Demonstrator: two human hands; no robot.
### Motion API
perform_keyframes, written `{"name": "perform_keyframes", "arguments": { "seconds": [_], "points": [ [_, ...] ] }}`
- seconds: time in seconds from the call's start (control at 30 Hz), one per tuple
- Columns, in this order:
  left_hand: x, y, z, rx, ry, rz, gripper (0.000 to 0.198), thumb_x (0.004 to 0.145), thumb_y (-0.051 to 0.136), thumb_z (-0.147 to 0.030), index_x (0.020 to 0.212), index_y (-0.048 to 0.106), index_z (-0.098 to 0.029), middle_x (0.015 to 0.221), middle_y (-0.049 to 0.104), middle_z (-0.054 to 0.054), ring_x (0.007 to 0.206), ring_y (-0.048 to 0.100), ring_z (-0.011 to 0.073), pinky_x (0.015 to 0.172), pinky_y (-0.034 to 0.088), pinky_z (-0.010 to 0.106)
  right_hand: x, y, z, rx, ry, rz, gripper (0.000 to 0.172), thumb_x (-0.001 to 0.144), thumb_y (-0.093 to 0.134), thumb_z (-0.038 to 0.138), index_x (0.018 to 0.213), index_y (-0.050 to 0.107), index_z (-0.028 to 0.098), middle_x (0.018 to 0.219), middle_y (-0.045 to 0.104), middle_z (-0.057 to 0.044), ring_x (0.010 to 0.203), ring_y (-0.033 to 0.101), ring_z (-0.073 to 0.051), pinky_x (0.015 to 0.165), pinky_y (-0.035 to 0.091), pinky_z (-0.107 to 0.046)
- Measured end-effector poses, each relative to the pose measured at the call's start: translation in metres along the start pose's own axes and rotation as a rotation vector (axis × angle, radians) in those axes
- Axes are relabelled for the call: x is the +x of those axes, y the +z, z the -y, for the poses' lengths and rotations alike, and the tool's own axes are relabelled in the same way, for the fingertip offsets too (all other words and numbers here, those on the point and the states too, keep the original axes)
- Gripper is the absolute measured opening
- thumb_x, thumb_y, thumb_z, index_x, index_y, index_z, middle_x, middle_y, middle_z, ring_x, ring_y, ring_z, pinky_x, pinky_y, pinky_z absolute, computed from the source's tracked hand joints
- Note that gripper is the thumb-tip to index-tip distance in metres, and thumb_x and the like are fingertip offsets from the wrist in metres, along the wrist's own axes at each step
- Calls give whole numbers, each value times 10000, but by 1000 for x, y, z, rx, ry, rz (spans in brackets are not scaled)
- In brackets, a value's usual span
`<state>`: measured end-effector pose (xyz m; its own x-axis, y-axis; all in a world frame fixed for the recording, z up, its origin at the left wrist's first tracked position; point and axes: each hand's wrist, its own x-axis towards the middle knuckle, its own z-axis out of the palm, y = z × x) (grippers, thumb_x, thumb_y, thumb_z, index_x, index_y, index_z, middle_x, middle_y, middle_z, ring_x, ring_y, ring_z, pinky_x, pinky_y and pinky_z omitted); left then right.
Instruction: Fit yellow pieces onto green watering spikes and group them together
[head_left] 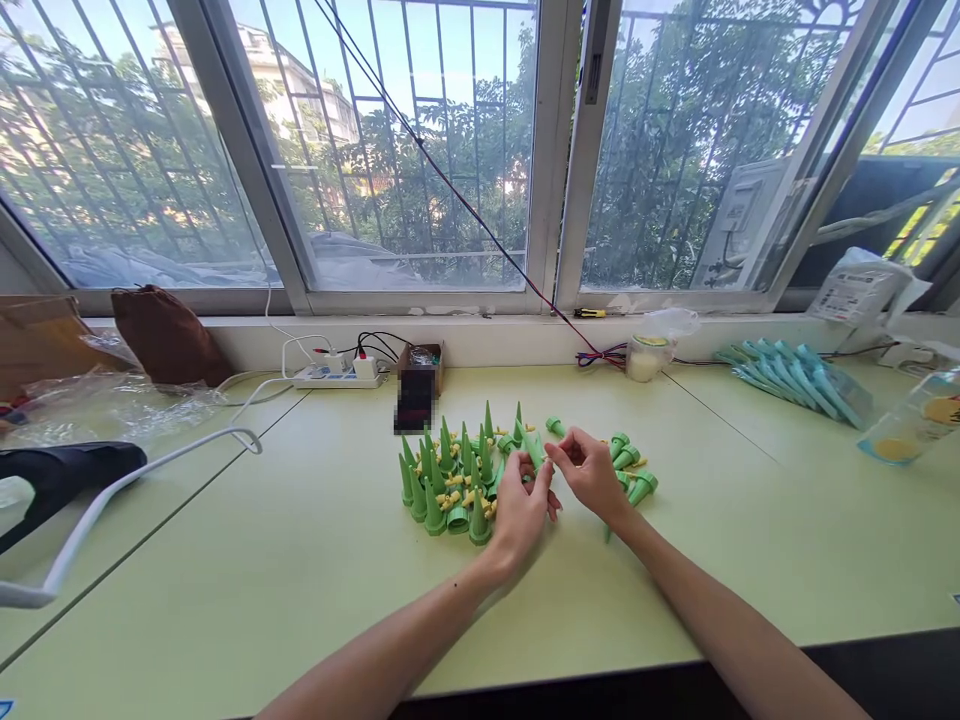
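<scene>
Between the thumb and fingers of my left hand (523, 500) is a green watering spike (531, 446), its tip pointing up and away. My right hand (589, 474) is closed in a pinch against the near end of that spike; what its fingertips grip is too small to make out. To the left stand several green spikes (433, 508) with points up, and small yellow valves (448, 499) lie among them. More green spikes (643, 487) lie on their sides to the right of my right hand.
A power strip (337, 373) with cables and a small cardboard box (430, 370) stand by the window wall. A plastic cup (646, 360) and blue packets (799, 380) are at the back right. A white bent rod (142, 480) extends across the left side of the yellow-green table (300, 590).
</scene>
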<state>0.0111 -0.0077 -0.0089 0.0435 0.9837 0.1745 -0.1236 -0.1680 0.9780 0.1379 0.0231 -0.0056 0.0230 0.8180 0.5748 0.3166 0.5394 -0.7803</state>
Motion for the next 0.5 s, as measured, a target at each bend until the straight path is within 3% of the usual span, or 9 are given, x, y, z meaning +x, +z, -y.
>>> {"name": "perform_keyframes", "arguments": {
  "seconds": [0.5],
  "points": [
    [-2,-2,-4,78,68,-68,409,836,690,-531,969,519,-184,950,568,31,497,606,88,410,458,212,0,1,-4,22,35,29,385,906,625,454,661,429,231,518,405,74,464,356,-101,448,293,-237]
  ]
}}
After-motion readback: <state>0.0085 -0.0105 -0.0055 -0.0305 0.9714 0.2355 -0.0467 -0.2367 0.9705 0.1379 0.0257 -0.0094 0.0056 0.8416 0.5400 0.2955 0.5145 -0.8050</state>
